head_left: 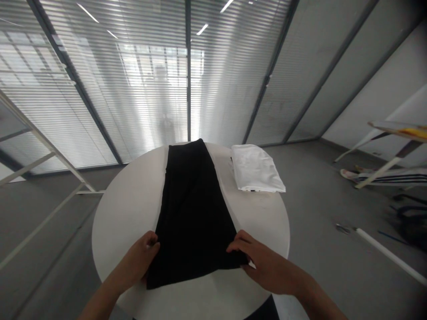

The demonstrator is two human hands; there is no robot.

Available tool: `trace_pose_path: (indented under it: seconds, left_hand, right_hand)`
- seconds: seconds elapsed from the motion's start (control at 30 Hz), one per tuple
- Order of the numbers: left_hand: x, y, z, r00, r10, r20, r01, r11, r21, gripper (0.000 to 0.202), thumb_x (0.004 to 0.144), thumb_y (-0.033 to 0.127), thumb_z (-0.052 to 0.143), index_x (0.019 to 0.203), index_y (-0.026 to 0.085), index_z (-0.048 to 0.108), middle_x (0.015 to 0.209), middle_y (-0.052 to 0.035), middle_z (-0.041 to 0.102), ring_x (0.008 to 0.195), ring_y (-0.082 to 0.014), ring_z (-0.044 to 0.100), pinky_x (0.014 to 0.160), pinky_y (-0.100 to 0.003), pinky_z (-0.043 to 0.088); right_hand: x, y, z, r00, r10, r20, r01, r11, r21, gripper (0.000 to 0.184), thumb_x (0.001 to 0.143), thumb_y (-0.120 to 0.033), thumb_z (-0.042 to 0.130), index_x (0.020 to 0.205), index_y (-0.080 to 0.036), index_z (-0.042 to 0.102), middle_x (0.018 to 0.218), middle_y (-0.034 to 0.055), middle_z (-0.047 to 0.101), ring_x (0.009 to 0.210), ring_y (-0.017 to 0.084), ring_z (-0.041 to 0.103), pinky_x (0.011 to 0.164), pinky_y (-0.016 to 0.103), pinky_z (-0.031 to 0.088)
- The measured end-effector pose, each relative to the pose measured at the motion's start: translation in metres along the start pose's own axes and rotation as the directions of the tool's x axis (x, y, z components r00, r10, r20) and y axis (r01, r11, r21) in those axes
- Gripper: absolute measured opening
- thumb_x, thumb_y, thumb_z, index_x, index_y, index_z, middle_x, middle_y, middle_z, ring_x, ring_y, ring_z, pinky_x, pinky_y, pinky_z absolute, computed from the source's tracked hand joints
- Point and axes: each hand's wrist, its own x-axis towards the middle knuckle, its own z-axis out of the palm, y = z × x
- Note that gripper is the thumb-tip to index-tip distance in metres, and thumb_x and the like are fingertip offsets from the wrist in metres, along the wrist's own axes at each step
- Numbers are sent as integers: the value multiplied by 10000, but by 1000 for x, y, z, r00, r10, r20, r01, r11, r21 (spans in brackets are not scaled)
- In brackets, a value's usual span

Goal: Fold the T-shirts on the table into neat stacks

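A black garment (195, 209) lies spread flat on a round white table (116, 209), narrower at its far end and wider toward me; whether it is a skirt or folded trousers I cannot tell. My left hand (142, 258) pinches its left edge near the close corner, thumb and fingers together. At the opposite near corner, my right hand (258, 260) grips the cloth, its fingers curled over the right edge. The near hem runs at a slant between both hands.
A folded white cloth item (256, 168) sits at the table's back right. A pale metal frame (53, 151) stands at left. On the floor at right lies a white pole (387, 253), below another table (400, 129). Blinds-covered glass panels (153, 102) rise behind.
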Motion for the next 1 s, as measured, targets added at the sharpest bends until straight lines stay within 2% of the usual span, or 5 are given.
trace_pose_path:
  seconds: [0.2, 0.4, 0.57, 0.8, 1.0]
  left_hand:
    - [12, 17, -9, 958, 224, -177, -148, 921, 361, 337, 855, 459, 399, 821, 198, 611, 926, -100, 646, 905, -245, 619, 879, -372, 421]
    - [88, 59, -18, 953, 131, -272, -21, 928, 373, 548, 857, 662, 347, 759, 203, 629, 771, -100, 668, 791, -267, 638, 692, -337, 422]
    - [148, 77, -22, 976, 92, -197, -48, 976, 214, 380, 841, 493, 529, 652, 172, 603, 600, -58, 587, 643, -205, 621, 594, -280, 425]
    - [143, 69, -38, 972, 85, -221, -66, 993, 94, 370, 937, 457, 351, 1050, 176, 564, 699, -17, 617, 561, -141, 603, 514, -241, 457]
    - [145, 51, -34, 954, 112, -278, -30, 958, 286, 256, 895, 385, 441, 958, 186, 590, 777, -91, 673, 779, -251, 677, 686, -321, 487]
  right_hand:
    - [5, 0, -1, 999, -42, 20, 42, 999, 11, 410, 758, -27, 507, 1077, -254, 630, 1025, 10, 576, 855, 125, 563, 760, 248, 453]
    - [11, 2, -4, 994, -101, -38, 102, 995, 13, 341, 770, -55, 538, 1027, -250, 649, 940, 7, 601, 932, 152, 562, 854, 284, 450]
    - [9, 8, 1, 997, -48, -64, 52, 997, 49, 366, 748, -41, 522, 1032, -241, 635, 1046, 21, 569, 908, 141, 565, 819, 274, 467]
    - [4, 13, 1, 998, -58, 25, 59, 998, -14, 415, 674, 0, 484, 969, -229, 664, 961, 22, 594, 901, 156, 566, 795, 275, 464]
    - [6, 8, -7, 985, -81, 151, 87, 996, -32, 365, 693, -43, 535, 966, -225, 696, 901, 17, 635, 859, 154, 589, 796, 279, 458]
